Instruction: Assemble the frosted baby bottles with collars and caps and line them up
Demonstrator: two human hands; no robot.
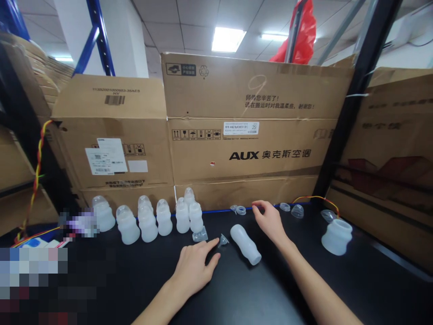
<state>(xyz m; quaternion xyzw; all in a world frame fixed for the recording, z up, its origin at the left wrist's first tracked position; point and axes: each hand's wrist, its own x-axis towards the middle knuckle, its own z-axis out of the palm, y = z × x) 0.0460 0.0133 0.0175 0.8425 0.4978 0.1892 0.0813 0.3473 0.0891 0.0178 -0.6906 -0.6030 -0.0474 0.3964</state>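
My left hand (194, 266) lies palm down on the black table (257, 293), fingers stretched out, the index tip close to a small clear funnel-shaped part (223, 239). A translucent white bottle body (246, 244) lies on its side just right of that part. My right hand (269, 219) reaches past the bottle toward the table's back edge, fingers curled in a pinch near small clear parts (238, 210); what it pinches, if anything, I cannot make out.
Several capped translucent bottles (149, 219) stand in a row at the back left. A squat white bottle piece (336, 236) stands at the right, with clear caps (293, 210) behind it. Large cardboard boxes (243, 135) wall off the back. A dark shelf post (352, 104) rises at the right.
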